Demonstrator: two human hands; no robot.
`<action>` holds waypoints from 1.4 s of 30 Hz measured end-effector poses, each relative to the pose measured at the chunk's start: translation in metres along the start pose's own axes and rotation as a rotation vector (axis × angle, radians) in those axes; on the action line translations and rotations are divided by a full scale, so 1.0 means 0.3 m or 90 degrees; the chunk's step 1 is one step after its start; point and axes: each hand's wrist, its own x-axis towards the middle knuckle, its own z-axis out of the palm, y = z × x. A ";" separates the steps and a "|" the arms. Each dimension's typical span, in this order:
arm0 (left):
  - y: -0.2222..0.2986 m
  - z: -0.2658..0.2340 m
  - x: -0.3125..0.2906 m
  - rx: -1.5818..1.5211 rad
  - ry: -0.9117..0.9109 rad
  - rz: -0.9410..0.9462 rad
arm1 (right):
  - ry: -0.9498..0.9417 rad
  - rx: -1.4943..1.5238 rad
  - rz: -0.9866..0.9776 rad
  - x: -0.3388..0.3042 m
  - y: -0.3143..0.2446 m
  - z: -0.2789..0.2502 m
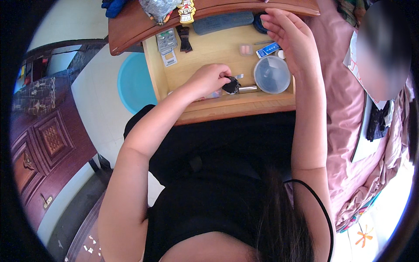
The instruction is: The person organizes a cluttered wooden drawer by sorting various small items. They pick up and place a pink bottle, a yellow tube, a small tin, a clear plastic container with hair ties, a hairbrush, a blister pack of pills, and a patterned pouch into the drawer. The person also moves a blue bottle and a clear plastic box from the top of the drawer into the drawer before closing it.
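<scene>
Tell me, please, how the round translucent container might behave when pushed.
The round translucent container looks like thin plastic, so it is probably light. Its glossy surface may be slippery. Circular face up, it would likely slide, not roll.

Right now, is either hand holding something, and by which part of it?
The left hand appears to pinch a small black object by its upper-left edge; the right hand holds nothing visible.

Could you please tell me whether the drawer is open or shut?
Open: the drawer is pulled out, its inside showing from above, and the left hand holds a black item there.
</scene>
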 end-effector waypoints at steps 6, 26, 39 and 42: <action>-0.010 -0.016 0.006 0.063 -0.029 -0.034 | -0.007 -0.010 -0.016 0.002 0.006 0.005; 0.168 -0.155 -0.127 0.083 -0.008 0.148 | 0.011 0.002 0.054 -0.009 -0.011 0.024; 0.349 -0.676 0.141 0.426 0.634 0.028 | -0.028 -0.011 0.040 0.002 0.013 0.035; 0.350 -0.740 0.183 0.305 0.624 0.035 | -0.017 -0.013 0.050 0.005 0.006 0.031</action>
